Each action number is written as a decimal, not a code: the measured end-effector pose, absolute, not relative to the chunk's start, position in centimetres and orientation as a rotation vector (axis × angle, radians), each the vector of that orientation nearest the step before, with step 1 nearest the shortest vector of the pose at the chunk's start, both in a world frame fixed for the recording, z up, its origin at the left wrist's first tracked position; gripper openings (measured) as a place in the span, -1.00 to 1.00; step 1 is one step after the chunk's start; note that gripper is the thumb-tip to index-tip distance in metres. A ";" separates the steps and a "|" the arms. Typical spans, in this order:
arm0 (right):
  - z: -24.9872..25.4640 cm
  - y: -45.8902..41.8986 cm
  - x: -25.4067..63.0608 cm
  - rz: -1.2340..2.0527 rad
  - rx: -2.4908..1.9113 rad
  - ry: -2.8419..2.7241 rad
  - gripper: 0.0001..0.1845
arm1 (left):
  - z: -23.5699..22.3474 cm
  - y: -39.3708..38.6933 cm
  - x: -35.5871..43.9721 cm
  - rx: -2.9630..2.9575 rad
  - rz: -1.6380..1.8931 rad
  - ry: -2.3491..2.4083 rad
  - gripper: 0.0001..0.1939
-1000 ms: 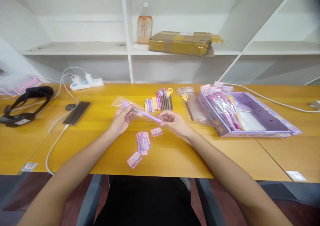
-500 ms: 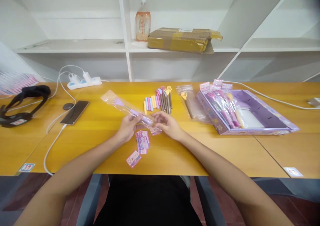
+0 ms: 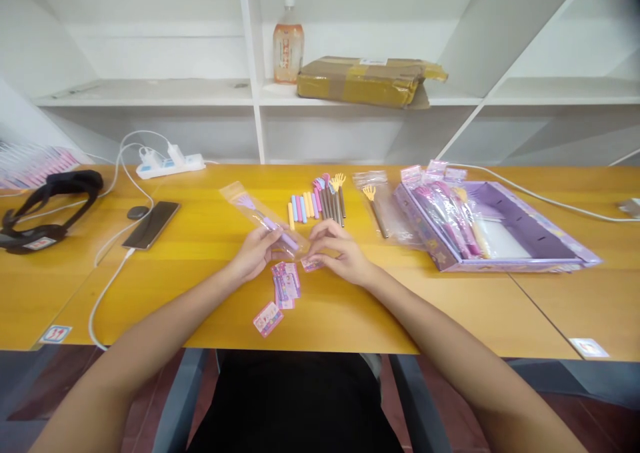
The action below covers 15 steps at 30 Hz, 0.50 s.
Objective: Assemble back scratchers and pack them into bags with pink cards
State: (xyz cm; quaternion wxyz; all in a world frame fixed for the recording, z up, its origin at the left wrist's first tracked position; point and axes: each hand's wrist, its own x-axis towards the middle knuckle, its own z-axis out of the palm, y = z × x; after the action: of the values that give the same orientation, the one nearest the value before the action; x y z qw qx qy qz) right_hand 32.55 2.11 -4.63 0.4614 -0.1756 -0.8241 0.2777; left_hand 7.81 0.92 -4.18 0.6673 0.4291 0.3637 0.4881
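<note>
A purple back scratcher (image 3: 273, 225) lies inside a clear plastic bag (image 3: 235, 191), slanting from upper left to lower right above the table. My left hand (image 3: 256, 251) is closed around the bag and the handle within. At the bag's lower right end, my right hand (image 3: 340, 249) pinches the plastic between thumb and fingers. Below the hands lie several small printed cards (image 3: 286, 283), with one card (image 3: 268, 319) apart from them. Just beyond are short coloured handle sleeves (image 3: 303, 207) in a row and a bunch of back scratchers (image 3: 331, 199) with dark handles.
Right of the bunch, a yellow-headed back scratcher (image 3: 376, 211) lies on clear bags (image 3: 400, 223). A purple box (image 3: 540, 239) holds bagged back scratchers (image 3: 453, 219). A phone (image 3: 151, 224), a power strip (image 3: 170, 166) and a black strap device (image 3: 50, 209) sit at left.
The bagged back scratcher has shifted slightly right and tilted more steeply, its head end moving right. My right hand has stayed at the bag's end, with its fingers slightly changed.
</note>
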 end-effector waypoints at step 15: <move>-6.7 1.7 30.8 1.375 -0.820 -1.734 -0.47 | -6.0 0.5 8.4 1.433 0.794 0.777 -0.56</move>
State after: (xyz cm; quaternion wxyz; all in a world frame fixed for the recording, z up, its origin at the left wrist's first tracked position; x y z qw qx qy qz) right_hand 30.84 1.74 -6.70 0.3809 -0.3213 -0.6794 0.5386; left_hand 8.40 0.49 -6.03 0.6165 0.6222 0.3374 0.3450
